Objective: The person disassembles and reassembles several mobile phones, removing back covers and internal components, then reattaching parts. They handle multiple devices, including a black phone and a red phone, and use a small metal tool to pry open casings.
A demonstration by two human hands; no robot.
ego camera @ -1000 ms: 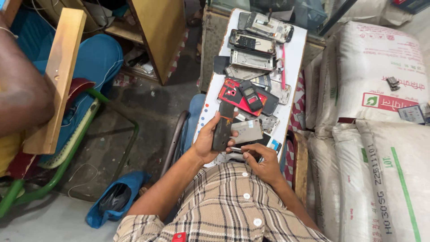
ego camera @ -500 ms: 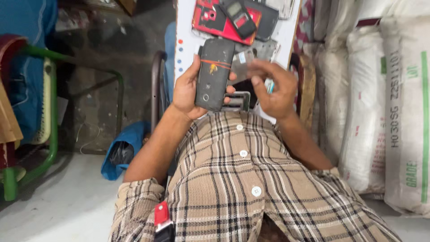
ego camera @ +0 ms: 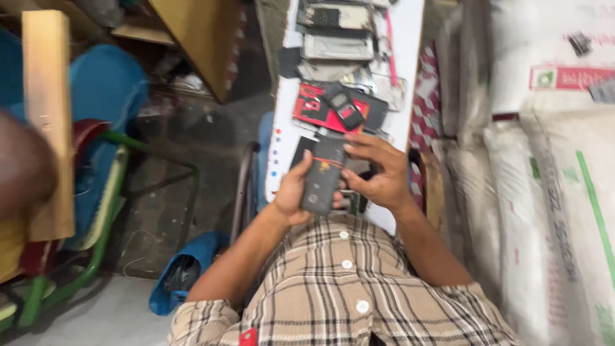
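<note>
Dark grey plastic fills the middle of the view: a phone (ego camera: 323,176), back side up with a thin orange band across it, stands nearly upright between both hands, just off the near end of the white board (ego camera: 410,77). Half a second ago the view sat closer and lower, the phone tilted in the left hand while the right picked at small parts beside it. Now the head has lifted, more of the board shows, and the right hand has come onto the phone itself, so the work looks like it has passed from sorting parts to handling the one phone.

At the far left a pale wooden plank (ego camera: 48,122) leans over a blue seat. The left hand (ego camera: 293,192) cups the phone's left edge, fingers curled behind it and thumb up along the side. The right hand (ego camera: 378,173) lays its fingers together over the phone's top and right edge. On the board, a flat red packet (ego camera: 312,107) lies near the middle with a small dark phone (ego camera: 344,107) on it, and grey phone shells beyond. White sacks (ego camera: 557,166) stack at the right; one carries a red rectangular label (ego camera: 567,77), another a green stripe.
</note>
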